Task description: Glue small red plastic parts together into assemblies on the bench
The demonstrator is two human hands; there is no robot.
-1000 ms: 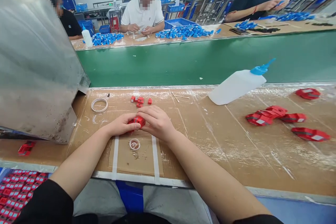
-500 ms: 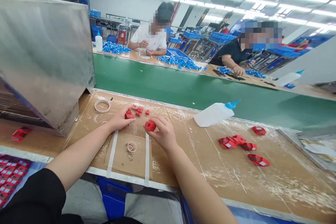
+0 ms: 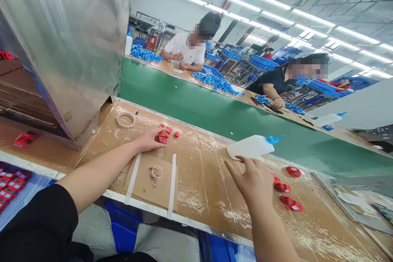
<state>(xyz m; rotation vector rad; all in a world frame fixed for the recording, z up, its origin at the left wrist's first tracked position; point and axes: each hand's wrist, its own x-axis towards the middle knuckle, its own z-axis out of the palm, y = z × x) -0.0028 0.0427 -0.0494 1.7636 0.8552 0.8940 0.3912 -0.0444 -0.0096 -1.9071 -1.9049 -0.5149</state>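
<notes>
My left hand (image 3: 149,140) is closed with fingers and thumb around a small red piece (image 3: 161,138) on the brown work surface. More red pieces (image 3: 166,128) lie against its fingertips, and a single one sits just to the right. My right hand (image 3: 253,178) is open over the bench, thumb and fingers apart, with nothing visible between them. Its fingertips are close to the lower edge of a white squeeze bottle (image 3: 250,147) with a blue nozzle, lying on its side; contact is unclear. Red pieces (image 3: 291,203) lie right of that hand, which partly hides the group.
A metal housing (image 3: 70,45) stands at the left. A tape roll (image 3: 125,120) and a cardboard pad (image 3: 144,186) with a small ring (image 3: 156,172) lie nearby. Beyond a green belt (image 3: 184,94), two people handle blue pieces (image 3: 215,82). A framed tray edge (image 3: 330,196) is at the right.
My right hand has moved right, from beside the left hand toward the bottle and red group; the red piece it held is out of its fingers. My left hand stays by the red pieces.
</notes>
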